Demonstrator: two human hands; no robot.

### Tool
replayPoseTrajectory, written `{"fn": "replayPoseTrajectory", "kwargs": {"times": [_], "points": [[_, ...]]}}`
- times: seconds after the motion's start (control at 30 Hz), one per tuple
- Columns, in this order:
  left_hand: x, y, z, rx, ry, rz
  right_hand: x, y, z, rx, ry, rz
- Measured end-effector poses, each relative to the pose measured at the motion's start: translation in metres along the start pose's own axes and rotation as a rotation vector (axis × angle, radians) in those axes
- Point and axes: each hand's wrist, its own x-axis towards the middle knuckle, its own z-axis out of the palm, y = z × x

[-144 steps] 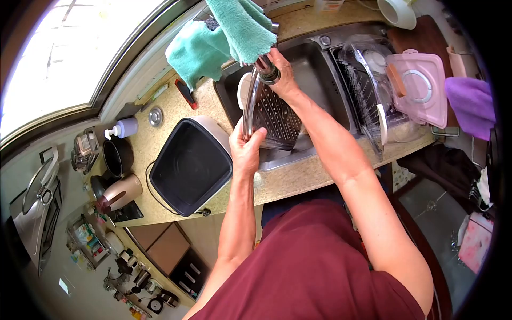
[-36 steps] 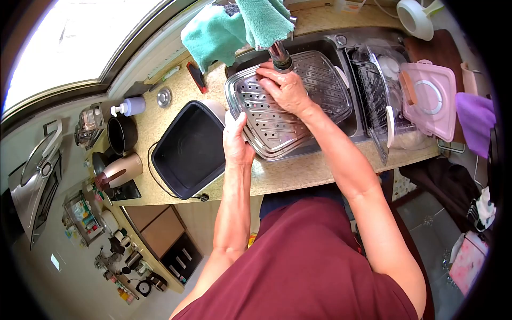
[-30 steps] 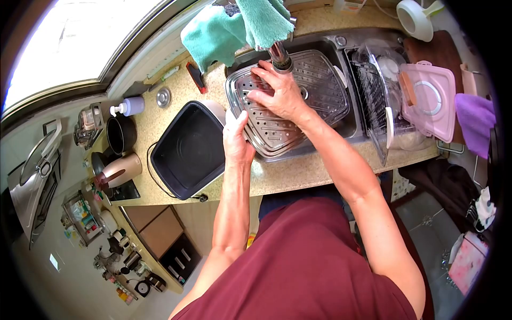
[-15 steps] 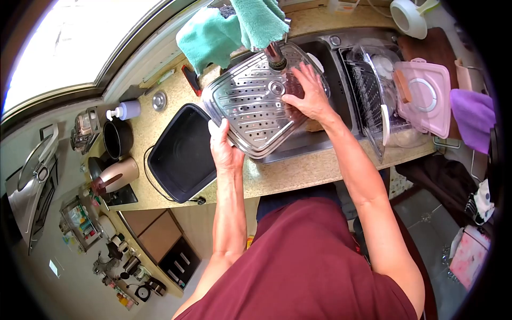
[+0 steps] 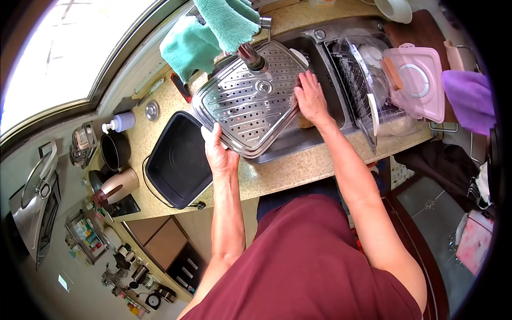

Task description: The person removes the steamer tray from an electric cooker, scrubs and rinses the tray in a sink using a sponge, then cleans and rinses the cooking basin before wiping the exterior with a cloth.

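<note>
A rectangular perforated metal steamer tray (image 5: 242, 114) is held over the sink, beneath the faucet (image 5: 252, 58). My left hand (image 5: 221, 152) grips its near left edge, thumb on top and the other fingers mostly hidden underneath. At the tray's right edge is my right hand (image 5: 313, 98), fingers stretched out and touching the rim. Left of the tray, a black rectangular electric pan (image 5: 178, 160) sits on the counter. Part of a brownish item (image 5: 305, 121) shows in the sink below the tray.
Green cloths (image 5: 226, 24) hang over the faucet. To the right stand a dish rack (image 5: 346, 80) and a pink lid (image 5: 421, 85). A soap bottle (image 5: 124, 121), a dark pot (image 5: 114, 151) and a beige kettle (image 5: 120, 184) are at the left, near the window.
My right hand has slid from the tray's surface to its right edge, its fingers now closer together. My left hand keeps its hold. The whole view has shifted slightly.
</note>
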Motion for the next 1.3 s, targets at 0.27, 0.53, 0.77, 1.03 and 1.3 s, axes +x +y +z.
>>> {"fn": "replayPoseTrajectory", "kwargs": {"times": [0.27,0.53,0.77,1.03,1.3], "points": [[-0.001,0.000,0.014,0.105,-0.050,-0.007,0.013,-0.057,0.012,-0.035,-0.023,-0.031],[-0.009,0.002,0.026,0.204,-0.113,-0.016,0.071,-0.059,0.031,-0.006,0.100,0.054],[-0.004,-0.009,0.032,0.232,-0.158,-0.056,0.043,-0.116,0.026,0.152,-0.023,-0.335],[-0.019,0.004,0.032,0.205,-0.058,-0.006,0.046,-0.012,0.024,0.030,0.051,-0.020],[-0.003,-0.008,0.039,0.220,-0.087,0.070,-0.015,0.002,0.021,0.088,0.051,0.356]]}}
